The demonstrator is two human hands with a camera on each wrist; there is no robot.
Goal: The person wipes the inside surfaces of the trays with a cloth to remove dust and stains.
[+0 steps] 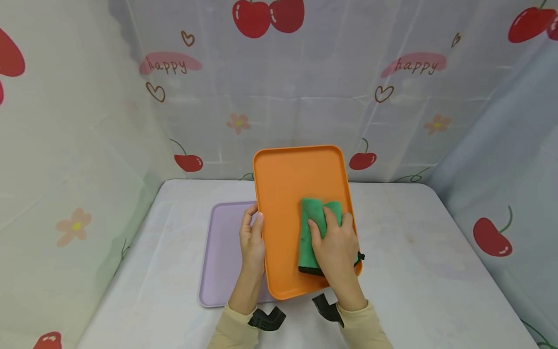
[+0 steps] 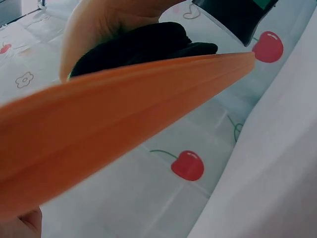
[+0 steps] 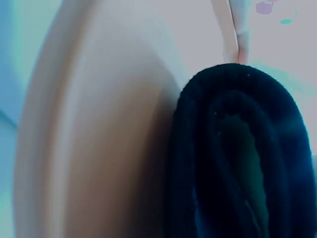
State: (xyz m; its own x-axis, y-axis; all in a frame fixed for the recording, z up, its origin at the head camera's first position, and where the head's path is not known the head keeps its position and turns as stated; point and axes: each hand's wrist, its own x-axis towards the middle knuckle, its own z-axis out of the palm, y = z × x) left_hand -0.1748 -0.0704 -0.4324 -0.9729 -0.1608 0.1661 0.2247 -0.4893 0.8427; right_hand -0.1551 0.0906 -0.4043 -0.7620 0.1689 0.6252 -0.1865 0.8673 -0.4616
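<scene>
An orange tray [image 1: 287, 189] is held up and tilted over the table in the head view, its inner face toward me. My left hand [image 1: 253, 245] grips its left edge, thumb at the front rim. On the tray's lower right lies a folded green cloth [image 1: 310, 242] with a black edge. My right hand [image 1: 337, 245] holds this cloth against the tray, fingers bent over it. The right wrist view shows the cloth's folded dark edge [image 3: 228, 79] close up. From the left wrist, the tray's side [image 2: 124, 109] crosses the picture.
A lilac tray [image 1: 222, 252] lies flat on the white table [image 1: 414, 271], partly hidden behind the orange tray and left arm. Curtains printed with cherries [image 1: 363, 161] hang behind and on both sides. Black wrist mounts [image 1: 267, 320] sit at both cuffs.
</scene>
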